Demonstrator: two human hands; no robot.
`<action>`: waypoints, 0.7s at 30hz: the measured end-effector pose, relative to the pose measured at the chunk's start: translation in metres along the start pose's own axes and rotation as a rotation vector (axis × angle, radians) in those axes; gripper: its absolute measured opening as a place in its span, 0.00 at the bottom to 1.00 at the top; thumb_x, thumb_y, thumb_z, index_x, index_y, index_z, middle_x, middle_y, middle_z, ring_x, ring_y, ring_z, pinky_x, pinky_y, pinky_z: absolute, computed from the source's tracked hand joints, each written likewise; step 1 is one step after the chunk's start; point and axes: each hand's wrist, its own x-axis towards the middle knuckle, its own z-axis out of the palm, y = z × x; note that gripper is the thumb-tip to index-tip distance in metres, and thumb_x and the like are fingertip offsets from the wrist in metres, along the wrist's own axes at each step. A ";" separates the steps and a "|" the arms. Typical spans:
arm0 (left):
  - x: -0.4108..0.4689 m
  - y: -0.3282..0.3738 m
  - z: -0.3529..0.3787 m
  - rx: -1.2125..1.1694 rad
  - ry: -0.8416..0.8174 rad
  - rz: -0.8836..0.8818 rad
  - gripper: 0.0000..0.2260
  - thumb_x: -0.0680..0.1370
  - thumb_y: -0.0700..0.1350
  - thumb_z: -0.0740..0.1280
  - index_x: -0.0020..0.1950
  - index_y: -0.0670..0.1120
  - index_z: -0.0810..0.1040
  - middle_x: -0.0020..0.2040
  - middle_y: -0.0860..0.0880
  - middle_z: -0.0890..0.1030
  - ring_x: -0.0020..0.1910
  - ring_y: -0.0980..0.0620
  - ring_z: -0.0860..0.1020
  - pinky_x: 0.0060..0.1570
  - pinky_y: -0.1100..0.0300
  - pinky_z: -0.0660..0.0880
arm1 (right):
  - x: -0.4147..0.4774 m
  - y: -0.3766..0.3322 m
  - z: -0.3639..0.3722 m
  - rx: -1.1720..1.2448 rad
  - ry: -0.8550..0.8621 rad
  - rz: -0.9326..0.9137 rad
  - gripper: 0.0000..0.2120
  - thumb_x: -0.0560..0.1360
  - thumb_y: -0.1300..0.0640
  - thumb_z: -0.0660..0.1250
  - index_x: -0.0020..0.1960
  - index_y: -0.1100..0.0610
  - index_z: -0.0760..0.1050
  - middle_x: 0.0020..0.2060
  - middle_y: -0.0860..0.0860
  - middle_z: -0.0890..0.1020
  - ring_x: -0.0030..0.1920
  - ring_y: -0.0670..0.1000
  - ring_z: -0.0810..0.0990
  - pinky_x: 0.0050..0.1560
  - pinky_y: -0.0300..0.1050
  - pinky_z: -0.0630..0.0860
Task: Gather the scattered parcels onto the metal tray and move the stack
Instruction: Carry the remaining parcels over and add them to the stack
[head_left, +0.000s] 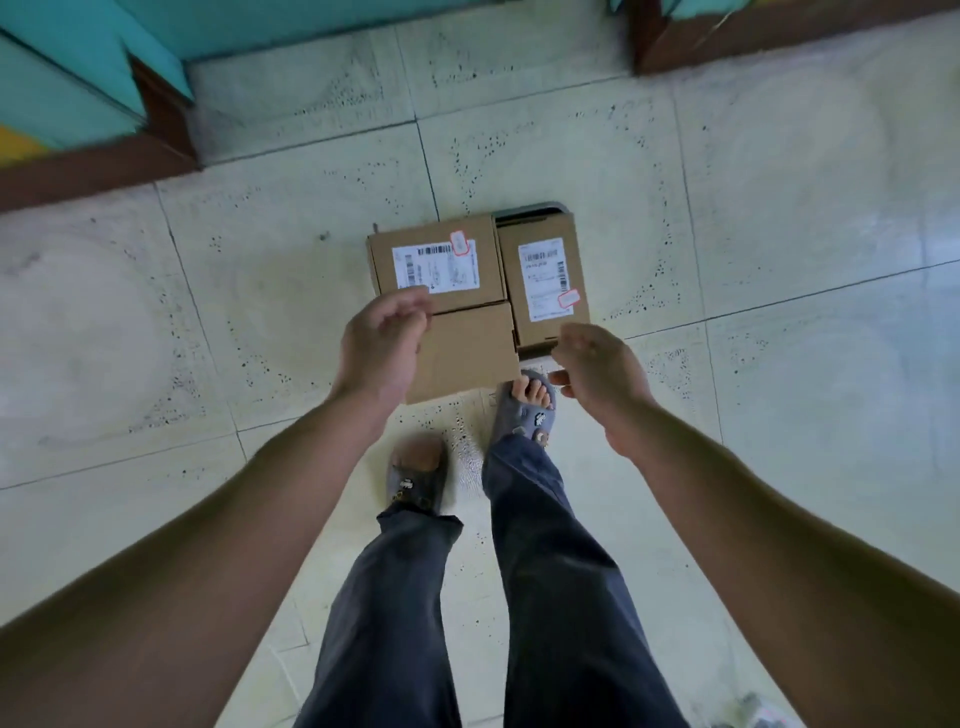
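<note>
Three cardboard parcels lie packed together on the floor tiles. A labelled parcel (436, 260) is at the far left, a plain parcel (467, 351) sits in front of it, and a second labelled parcel (548, 278) lies on the right. Only the metal tray's far rim (530, 209) peeks out behind the right parcel. My left hand (382, 345) hovers above the left edge of the parcels, its fingers loosely curled and holding nothing. My right hand (595, 371) hovers at the near right corner, fingers relaxed, also holding nothing.
My feet in grey slippers (527, 408) stand right in front of the parcels. A teal wall with a brown skirting board (98, 171) runs along the far left, and another brown skirting (727, 41) is at the far right. Pale floor tiles surround the parcels.
</note>
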 end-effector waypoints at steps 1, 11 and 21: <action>-0.010 0.011 -0.003 -0.002 -0.015 0.027 0.12 0.80 0.37 0.60 0.56 0.51 0.79 0.49 0.54 0.82 0.52 0.53 0.79 0.52 0.59 0.76 | -0.015 -0.003 -0.004 0.051 0.010 0.015 0.12 0.79 0.60 0.54 0.46 0.60 0.76 0.40 0.54 0.81 0.47 0.60 0.82 0.44 0.57 0.77; -0.129 0.138 -0.046 0.063 -0.196 0.224 0.11 0.81 0.38 0.61 0.59 0.48 0.80 0.52 0.52 0.83 0.49 0.55 0.80 0.43 0.68 0.73 | -0.188 -0.016 -0.069 0.346 0.226 -0.046 0.13 0.80 0.56 0.62 0.63 0.48 0.75 0.58 0.45 0.80 0.45 0.44 0.82 0.49 0.47 0.82; -0.252 0.214 -0.019 0.163 -0.398 0.215 0.10 0.81 0.39 0.61 0.60 0.44 0.79 0.52 0.48 0.82 0.48 0.56 0.79 0.46 0.66 0.75 | -0.324 0.012 -0.120 0.707 0.349 -0.052 0.16 0.80 0.58 0.62 0.67 0.54 0.73 0.60 0.49 0.79 0.48 0.47 0.83 0.54 0.46 0.80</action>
